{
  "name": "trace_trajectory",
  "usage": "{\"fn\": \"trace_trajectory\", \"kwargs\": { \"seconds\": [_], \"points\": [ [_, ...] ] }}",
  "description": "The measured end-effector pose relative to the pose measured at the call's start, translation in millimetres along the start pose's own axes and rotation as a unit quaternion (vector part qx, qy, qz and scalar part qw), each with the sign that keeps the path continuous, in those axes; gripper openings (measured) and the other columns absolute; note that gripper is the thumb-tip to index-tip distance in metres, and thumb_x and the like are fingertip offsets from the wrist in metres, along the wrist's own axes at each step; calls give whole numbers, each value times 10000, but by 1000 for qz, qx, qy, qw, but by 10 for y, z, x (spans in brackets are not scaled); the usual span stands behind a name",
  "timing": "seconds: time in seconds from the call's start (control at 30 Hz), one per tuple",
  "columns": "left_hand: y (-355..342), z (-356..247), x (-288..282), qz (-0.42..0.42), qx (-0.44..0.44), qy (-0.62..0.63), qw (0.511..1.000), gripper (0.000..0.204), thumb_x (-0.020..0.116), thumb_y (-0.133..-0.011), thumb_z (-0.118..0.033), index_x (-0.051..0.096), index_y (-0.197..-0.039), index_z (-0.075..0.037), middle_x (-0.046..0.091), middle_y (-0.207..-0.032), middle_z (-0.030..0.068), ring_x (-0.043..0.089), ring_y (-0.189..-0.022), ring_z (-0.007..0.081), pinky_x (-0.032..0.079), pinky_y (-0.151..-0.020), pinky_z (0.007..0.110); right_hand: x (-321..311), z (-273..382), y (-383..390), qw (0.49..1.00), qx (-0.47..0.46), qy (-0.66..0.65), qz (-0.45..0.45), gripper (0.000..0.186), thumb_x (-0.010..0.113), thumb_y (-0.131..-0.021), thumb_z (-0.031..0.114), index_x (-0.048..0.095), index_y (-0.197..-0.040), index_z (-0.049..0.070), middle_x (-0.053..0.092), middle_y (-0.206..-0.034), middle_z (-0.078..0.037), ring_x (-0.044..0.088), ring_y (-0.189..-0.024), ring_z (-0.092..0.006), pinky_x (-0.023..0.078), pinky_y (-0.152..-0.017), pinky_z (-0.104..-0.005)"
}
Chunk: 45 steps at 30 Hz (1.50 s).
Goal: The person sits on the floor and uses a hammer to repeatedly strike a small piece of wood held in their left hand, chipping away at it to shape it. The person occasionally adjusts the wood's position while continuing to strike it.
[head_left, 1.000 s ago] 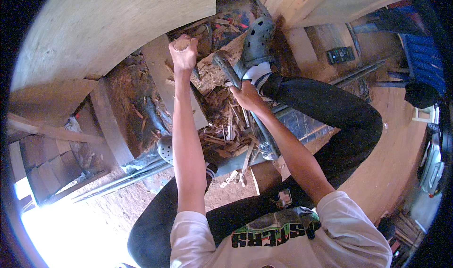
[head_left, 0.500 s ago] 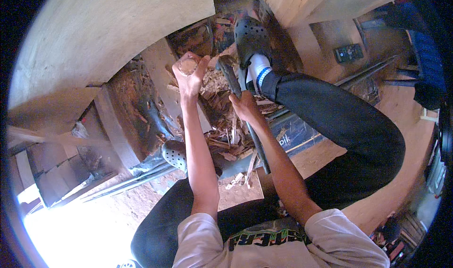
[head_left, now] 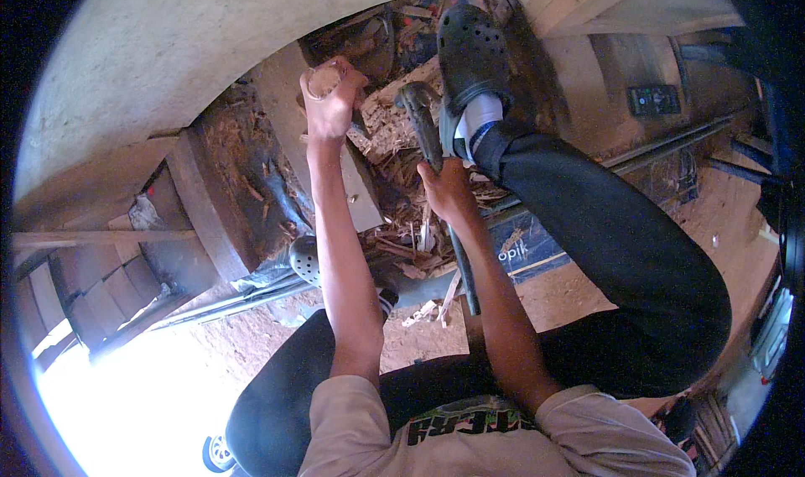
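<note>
My left hand (head_left: 330,99) is closed round a thick, round wooden handle (head_left: 324,81), which I see end-on; the rest of that tool is hidden beneath the fist. Just right of it lies a piece of wood with a rough, chipped face (head_left: 390,129). In my right hand (head_left: 450,190) is a dark hammer (head_left: 423,125), gripped midway along its long shaft, its curved head pointing away from me beside my shoe. The hammer head and the wooden handle are apart. Wood chips (head_left: 407,246) lie heaped below and between my hands.
My right foot, in a black clog (head_left: 472,53), rests beside the wood; the other clog (head_left: 305,260) is at left. A large pale board (head_left: 193,66) curves over the upper left. Planks (head_left: 214,213) stand at left. A dark phone-like device (head_left: 654,100) lies at right.
My left hand has shifted slightly left and farther away with the wooden handle. The hammer has moved a little to the right, and more of the chipped wood shows between them.
</note>
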<state>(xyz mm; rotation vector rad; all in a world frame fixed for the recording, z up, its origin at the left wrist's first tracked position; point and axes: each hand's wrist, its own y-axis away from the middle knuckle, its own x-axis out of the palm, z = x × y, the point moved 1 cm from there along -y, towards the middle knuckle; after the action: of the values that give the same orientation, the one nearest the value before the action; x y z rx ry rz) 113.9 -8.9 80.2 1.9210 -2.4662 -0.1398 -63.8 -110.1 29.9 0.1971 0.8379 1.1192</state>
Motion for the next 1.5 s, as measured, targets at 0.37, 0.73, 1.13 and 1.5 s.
{"fn": "trace_trajectory", "kwargs": {
  "seconds": [0.37, 0.73, 1.13, 1.5],
  "points": [
    [-313, 54, -59, 52, -60, 87, 993, 130, 558, -719, -55, 554, -600, -5, 500, -557, 52, 432, -471, 125, 320, -429, 269, 42, -60, -60, 1000, -1, -14, 24, 398, 599, -821, 322, 520, -848, -67, 561, -671, -218, 586, -697, -393, 433, -631, -468],
    [-789, 557, 19, 6, -89, -92, 992, 150, 592, -704, -119, 583, -616, 3, 543, -607, 66, 506, -536, 142, 388, -458, 308, 46, -91, -46, 999, -24, 31, 16, 531, 576, -827, 381, 502, -987, -120, 555, -923, -341, 548, -923, -471, 440, -797, -495],
    [-615, 346, 15, -52, -107, 33, 992, 183, 592, -734, -130, 522, -586, -47, 478, -546, 14, 412, -432, 104, 338, -396, 270, 306, -446, -192, 993, -90, 7, -81, 455, 607, -811, 389, 552, -828, -63, 579, -711, -230, 595, -720, -376, 443, -653, -466],
    [-21, -188, -187, -157, 62, 102, 980, 169, 561, -740, -44, 461, -603, -36, 413, -506, 31, 368, -400, 107, 317, -373, 256, 287, -495, -267, 998, -47, 22, 18, 562, 558, -813, 480, 511, -906, -72, 563, -827, -274, 569, -799, -436, 435, -711, -508]
  ]
}}
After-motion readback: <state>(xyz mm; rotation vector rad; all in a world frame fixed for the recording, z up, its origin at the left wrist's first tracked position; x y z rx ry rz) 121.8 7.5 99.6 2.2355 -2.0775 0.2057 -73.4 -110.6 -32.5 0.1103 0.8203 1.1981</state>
